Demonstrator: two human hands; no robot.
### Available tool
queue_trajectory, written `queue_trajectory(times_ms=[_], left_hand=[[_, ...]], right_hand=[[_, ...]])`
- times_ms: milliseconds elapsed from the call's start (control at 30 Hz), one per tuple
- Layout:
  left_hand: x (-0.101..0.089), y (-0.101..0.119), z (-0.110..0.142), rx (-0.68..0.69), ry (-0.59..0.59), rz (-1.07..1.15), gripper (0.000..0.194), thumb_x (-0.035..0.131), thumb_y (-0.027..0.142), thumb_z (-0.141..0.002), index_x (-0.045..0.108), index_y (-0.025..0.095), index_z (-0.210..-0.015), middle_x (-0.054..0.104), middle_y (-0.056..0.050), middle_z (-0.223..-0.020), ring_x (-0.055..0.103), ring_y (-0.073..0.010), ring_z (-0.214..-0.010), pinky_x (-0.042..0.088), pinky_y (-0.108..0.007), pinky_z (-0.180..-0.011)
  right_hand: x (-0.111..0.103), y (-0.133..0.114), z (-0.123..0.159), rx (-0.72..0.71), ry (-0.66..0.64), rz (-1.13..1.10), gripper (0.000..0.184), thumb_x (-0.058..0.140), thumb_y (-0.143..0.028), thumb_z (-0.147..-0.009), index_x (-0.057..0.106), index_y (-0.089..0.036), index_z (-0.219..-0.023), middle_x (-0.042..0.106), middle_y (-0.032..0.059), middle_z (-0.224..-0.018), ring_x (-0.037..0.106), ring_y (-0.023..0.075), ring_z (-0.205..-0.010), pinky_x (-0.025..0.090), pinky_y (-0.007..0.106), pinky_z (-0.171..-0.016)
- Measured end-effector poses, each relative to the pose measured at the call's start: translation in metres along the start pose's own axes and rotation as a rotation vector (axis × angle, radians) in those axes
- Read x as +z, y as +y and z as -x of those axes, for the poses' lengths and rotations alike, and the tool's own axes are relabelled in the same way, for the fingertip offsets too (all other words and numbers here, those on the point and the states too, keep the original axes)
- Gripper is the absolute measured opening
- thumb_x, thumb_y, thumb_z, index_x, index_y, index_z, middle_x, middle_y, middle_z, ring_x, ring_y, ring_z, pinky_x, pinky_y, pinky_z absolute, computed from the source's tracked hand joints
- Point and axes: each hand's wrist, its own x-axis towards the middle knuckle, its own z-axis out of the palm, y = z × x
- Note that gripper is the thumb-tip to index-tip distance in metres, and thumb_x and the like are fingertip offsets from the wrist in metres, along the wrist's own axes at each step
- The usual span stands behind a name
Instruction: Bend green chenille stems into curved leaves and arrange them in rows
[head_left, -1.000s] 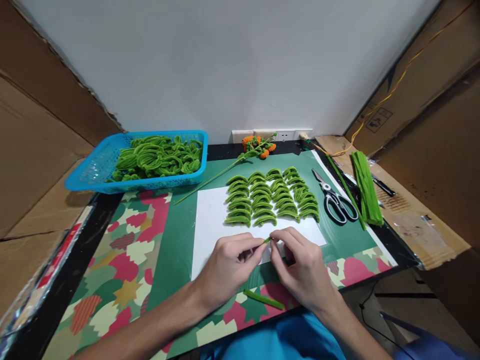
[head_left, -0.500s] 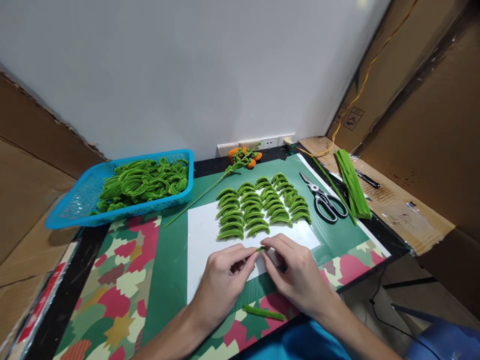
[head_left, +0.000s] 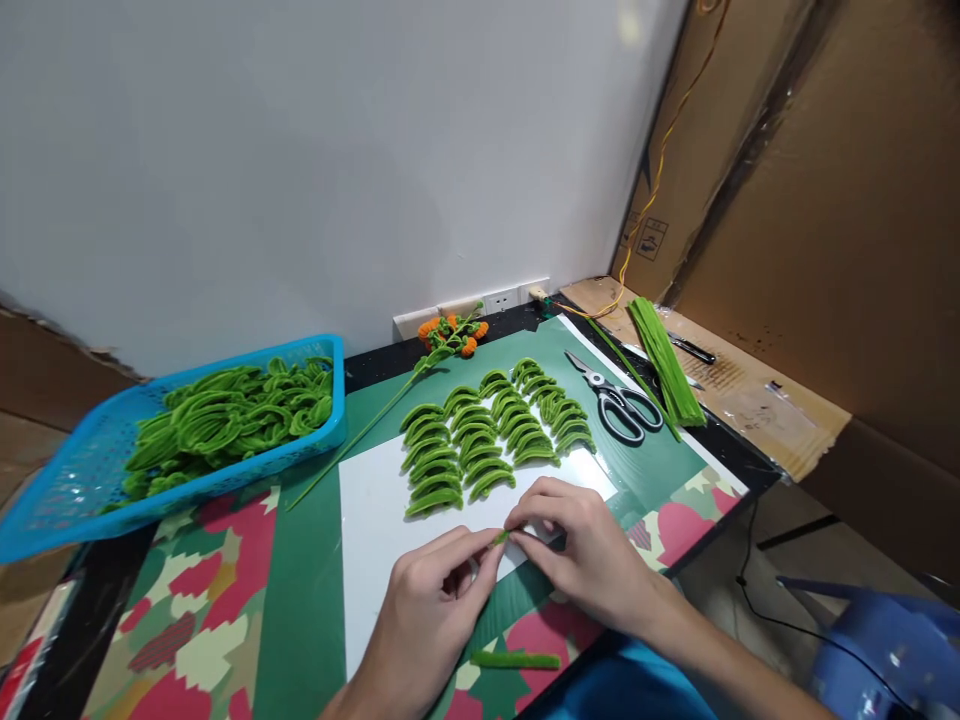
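Observation:
Between the fingertips of both hands is a short green pipe cleaner piece (head_left: 501,538), mostly covered by the fingers. My left hand (head_left: 442,590) pinches its left end, and my right hand (head_left: 574,540) pinches the right end. Just beyond them, curved green pipe cleaner pieces (head_left: 435,480) lie in several columns on a white sheet (head_left: 375,560). Nearer to me, a straight green pipe cleaner strip (head_left: 516,660) rests on the patterned table edge.
At the left stands a blue basket (head_left: 337,400) holding many looped green pieces. An orange-flowered stem (head_left: 427,365) lies at the back. To the right are scissors (head_left: 619,405), a bundle of green pipe cleaners (head_left: 664,360) and a utility knife (head_left: 690,347).
The view has swung slightly to the right, so the table things appear further left. Both hands keep their pinch on the small green piece.

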Motion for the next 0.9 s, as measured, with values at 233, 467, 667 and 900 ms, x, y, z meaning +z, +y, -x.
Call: queue_trajectory(times_ms=[233, 467, 667, 900], left_hand=[[-0.001, 0.004, -0.001, 0.028, 0.051, 0.003, 0.019, 0.066, 0.023, -0.102, 0.084, 0.021, -0.095, 0.066, 0.001, -0.066, 0.056, -0.0126, -0.054, 0.044, -0.023, -0.051], [-0.001, 0.001, 0.000, -0.085, 0.111, 0.110, 0.017, 0.069, 0.028, -0.101, 0.083, 0.020, -0.096, 0.066, 0.000, -0.067, 0.055, -0.0124, -0.055, 0.045, -0.023, -0.051], [0.000, 0.003, -0.001, -0.146, 0.074, 0.158, 0.021, 0.069, 0.030, -0.101, 0.085, 0.018, -0.097, 0.067, -0.001, -0.067, 0.056, -0.0124, -0.056, 0.045, -0.023, -0.051], [0.001, 0.006, -0.001, -0.135, 0.067, 0.144, 0.021, 0.068, 0.027, -0.100, 0.086, 0.018, -0.095, 0.067, 0.000, -0.066, 0.054, -0.0111, -0.056, 0.043, -0.023, -0.053]], right_hand=[[-0.044, 0.026, 0.005, 0.036, 0.126, 0.232, 0.019, 0.069, -0.006, -0.094, 0.078, -0.023, -0.099, 0.075, 0.0035, -0.099, 0.072, 0.0193, -0.087, 0.054, 0.029, -0.075], [-0.068, 0.048, 0.012, 0.053, 0.196, 0.343, 0.012, 0.065, -0.016, -0.100, 0.075, -0.022, -0.099, 0.075, 0.0042, -0.097, 0.068, 0.0169, -0.071, 0.052, 0.029, -0.065], [-0.072, 0.047, 0.012, 0.054, 0.164, 0.323, 0.011, 0.066, -0.021, -0.100, 0.077, -0.022, -0.101, 0.074, 0.0052, -0.102, 0.058, 0.0144, -0.063, 0.049, 0.029, -0.063], [-0.077, 0.048, 0.016, 0.121, 0.105, 0.262, 0.011, 0.067, -0.024, -0.101, 0.078, -0.023, -0.101, 0.073, 0.0047, -0.104, 0.056, 0.0151, -0.066, 0.047, 0.030, -0.067]])
